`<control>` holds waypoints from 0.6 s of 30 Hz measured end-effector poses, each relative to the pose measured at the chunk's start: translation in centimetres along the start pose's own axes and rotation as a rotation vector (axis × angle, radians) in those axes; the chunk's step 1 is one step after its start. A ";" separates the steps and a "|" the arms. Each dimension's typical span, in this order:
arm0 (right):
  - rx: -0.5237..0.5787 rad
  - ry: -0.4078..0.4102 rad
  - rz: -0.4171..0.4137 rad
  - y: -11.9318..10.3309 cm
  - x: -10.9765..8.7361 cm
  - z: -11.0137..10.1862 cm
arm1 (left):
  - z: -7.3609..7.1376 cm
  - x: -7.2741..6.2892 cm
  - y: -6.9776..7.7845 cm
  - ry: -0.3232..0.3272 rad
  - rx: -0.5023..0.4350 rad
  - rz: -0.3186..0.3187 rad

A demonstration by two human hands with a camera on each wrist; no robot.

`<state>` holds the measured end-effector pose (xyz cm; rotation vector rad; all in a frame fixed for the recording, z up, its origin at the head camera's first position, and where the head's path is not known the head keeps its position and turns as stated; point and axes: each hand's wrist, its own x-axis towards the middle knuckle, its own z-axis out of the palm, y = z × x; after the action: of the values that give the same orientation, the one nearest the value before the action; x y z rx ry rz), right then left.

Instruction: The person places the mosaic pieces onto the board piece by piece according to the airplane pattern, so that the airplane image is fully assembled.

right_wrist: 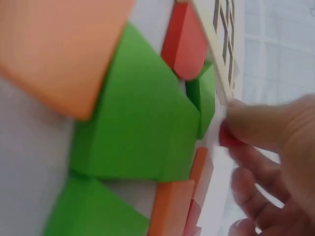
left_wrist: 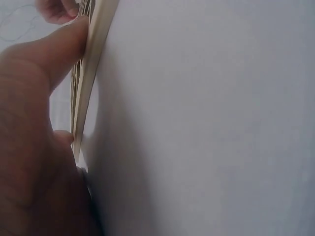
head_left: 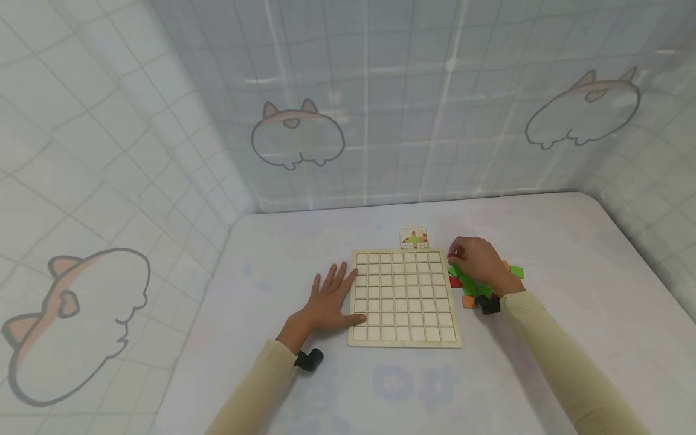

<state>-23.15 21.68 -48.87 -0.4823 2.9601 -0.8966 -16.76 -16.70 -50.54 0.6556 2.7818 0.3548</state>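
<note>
A square wooden grid board (head_left: 402, 299) lies flat on the table, its cells bare. My left hand (head_left: 328, 302) is spread beside it, the thumb resting on the board's left edge and the index fingertip at the edge higher up. Off the board's upper right corner, my right hand (head_left: 475, 260) pinches a small red piece (right_wrist: 231, 136) between thumb and finger. Under and around that hand lie loose green pieces (right_wrist: 142, 113), orange pieces (right_wrist: 54, 49) and a red piece (right_wrist: 184, 44), partly hidden by the hand in the head view.
A small pattern card (head_left: 414, 238) with a coloured figure on a grid lies just beyond the board's far edge. The white table (head_left: 402, 389) is enclosed by tiled-print curtains (head_left: 408, 121) at the back and sides.
</note>
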 end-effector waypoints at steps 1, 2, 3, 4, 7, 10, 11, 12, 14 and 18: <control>0.006 0.014 -0.011 0.0 -0.1 0.0 | 0.1 0.0 0.0 0.001 0.004 0.000; 0.008 0.031 -0.022 -0.1 -0.2 0.1 | 0.2 0.0 -0.1 0.006 0.005 0.002; 0.015 0.047 -0.033 -0.1 -0.3 0.2 | 0.2 -0.1 -0.1 0.007 0.007 0.003; 0.027 0.065 -0.037 -0.2 -0.4 0.2 | 0.3 -0.1 -0.2 0.011 0.008 0.004; 0.070 0.118 -0.031 -0.6 -0.9 0.5 | 0.4 -0.2 -0.3 0.017 0.015 -0.001; 0.144 0.153 0.016 -1.2 -1.6 0.7 | 0.5 -0.2 -0.3 0.020 0.022 -0.009; 0.167 0.158 0.035 -1.4 -1.9 0.8 | 0.5 -0.2 -0.3 0.022 0.023 -0.010; 0.183 0.164 0.052 -1.7 -2.1 1.0 | 0.5 -0.2 -0.3 0.022 0.022 -0.010; 0.215 0.169 0.081 -2.1 -2.5 1.2 | 0.5 -0.1 -0.2 0.026 0.019 -0.005; 0.234 0.156 0.117 -2.8 -3.0 1.9 | 0.4 -0.1 -0.1 0.025 0.013 -0.003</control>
<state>-19.31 19.33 -49.11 -0.2389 2.9231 -1.3001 -16.60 -16.79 -50.93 0.6547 2.8104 0.3465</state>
